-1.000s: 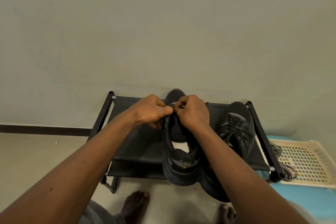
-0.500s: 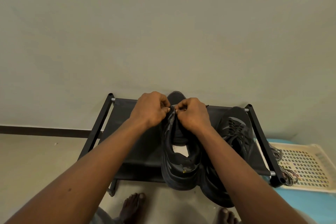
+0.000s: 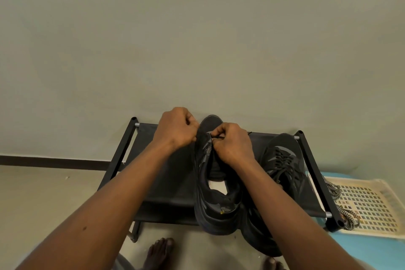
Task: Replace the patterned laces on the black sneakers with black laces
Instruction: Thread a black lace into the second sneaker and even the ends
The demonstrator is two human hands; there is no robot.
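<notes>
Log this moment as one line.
left hand: grips sneaker upper | right hand: pinches black lace | second sneaker: laced | patterned laces: on tray

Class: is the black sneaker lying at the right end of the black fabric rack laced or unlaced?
Laced. Black laces criss-cross the front of this black sneaker; whether tied, cannot tell.

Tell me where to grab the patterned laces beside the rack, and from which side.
Probably pinch the bunched loops of the patterned laces at their near end, coming from above and the right, over the cream basket. The rack's end bar blocks the left, and the bunch gives more to hold.
</notes>
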